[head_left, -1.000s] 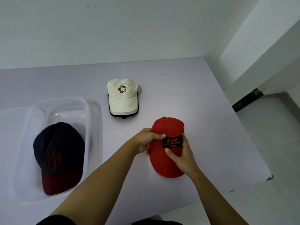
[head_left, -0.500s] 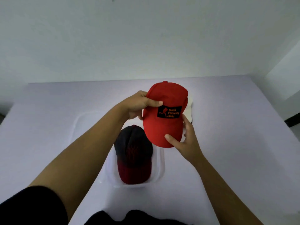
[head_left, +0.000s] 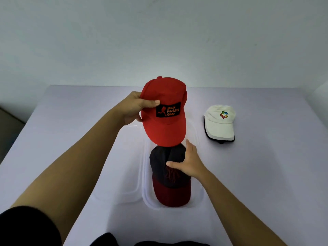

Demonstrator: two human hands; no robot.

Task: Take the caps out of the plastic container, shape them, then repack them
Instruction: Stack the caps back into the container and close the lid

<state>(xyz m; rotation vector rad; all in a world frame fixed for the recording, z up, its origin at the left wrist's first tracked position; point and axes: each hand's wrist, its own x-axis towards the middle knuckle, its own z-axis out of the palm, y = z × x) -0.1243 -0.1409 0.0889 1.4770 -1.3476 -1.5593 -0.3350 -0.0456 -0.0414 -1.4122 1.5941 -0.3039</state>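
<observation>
Right hand has dropped off the red fabric cap and lies flat-fingered on the navy cap with maroon brim in the clear plastic container, likely steadying it. The left hand grips the red cap above, probably for stacking. The white cap waits nearby.

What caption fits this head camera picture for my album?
Left hand holds the red fabric cap above the clear plastic container while right hand touches the navy-and-maroon cap inside.

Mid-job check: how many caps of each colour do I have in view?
Red: 1, red cap, in the left hand
Dark with maroon brim: 1, dark cap, in the container
White: 1, white cap, on the table
Total: 3
</observation>
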